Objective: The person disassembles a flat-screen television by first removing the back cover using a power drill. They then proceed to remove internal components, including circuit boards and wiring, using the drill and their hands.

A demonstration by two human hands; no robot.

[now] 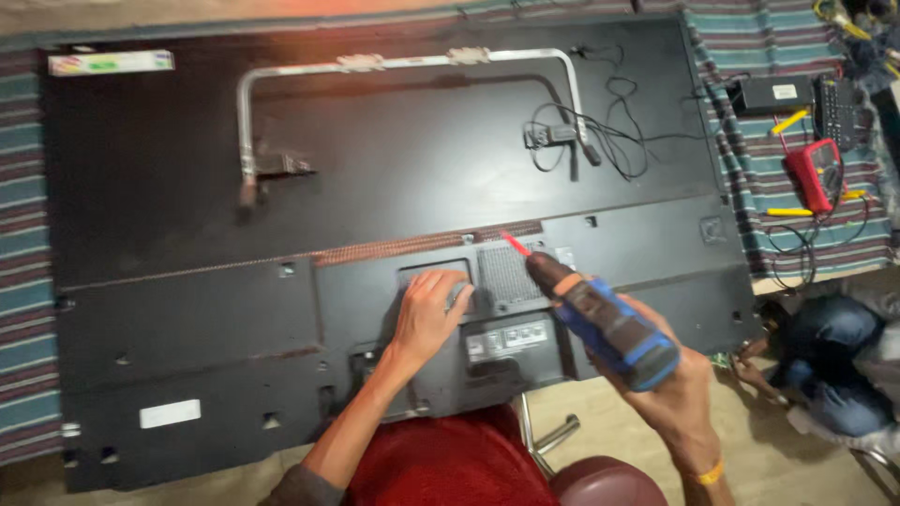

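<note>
Your red-clad lap (441, 464) and the rounded maroon seat (605, 483) sit closest, just below the lower edge of the big black television back panel (187, 319), which lies face down across a striped cloth (23, 309).

Your right hand (670, 389) is closed firmly around the grip of a blue and black cordless screwdriver (600, 319). It is held out over the lower middle of the panel, tilted so that its red bit (516, 245) points up and to the left, its tip at the top edge of the panel's meshed vent (506, 276). A yellow band (710, 473) rings that wrist.

Your left hand (427, 314) lies palm down on the raised central cover of the panel, just left of the vent, fingers spread and relaxed, gripping nothing.

Up on the panel's top half rests a bent grey metal stand bracket (403, 66), and to its right a loose tangle of black cable (586, 136). At the panel's top left corner lies a long white box (111, 63).

Off the panel's right edge, on the cloth, you have a red multimeter (814, 173) with yellow probes, a black power adapter (773, 94) and a black remote (834, 111). Below those, past the panel's lower right corner, another person in blue jeans (830, 361) crouches on the floor.
</note>
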